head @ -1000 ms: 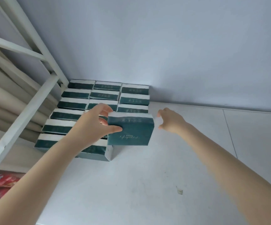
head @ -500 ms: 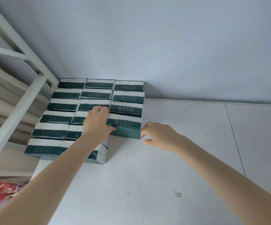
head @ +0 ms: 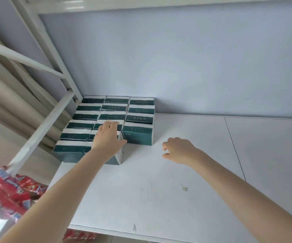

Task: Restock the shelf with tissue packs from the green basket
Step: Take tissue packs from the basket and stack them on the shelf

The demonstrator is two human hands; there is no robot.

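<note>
Several dark green and white tissue packs [head: 89, 116] stand in three rows in the back left corner of the white shelf [head: 176, 172]. The newest pack [head: 138, 135] stands upright at the front of the right row. My left hand [head: 108, 139] lies with straight fingers on top of the middle row, its thumb beside that newest pack. To the right of the pack hovers my right hand [head: 178, 149], fingers loosely curled, holding nothing and apart from it. The green basket is out of view.
A white metal shelf frame [head: 42, 127] runs diagonally at the left, with beige rolls behind it. Red printed packages [head: 10, 190] lie on a lower level at the bottom left. The pale wall [head: 194, 67] closes the back. A small scrap [head: 184, 187] lies on the shelf surface.
The pack held in my left hand a second ago now stands in the right row. My right hand has let go and drawn back to the right. My left hand has shifted onto the middle row.
</note>
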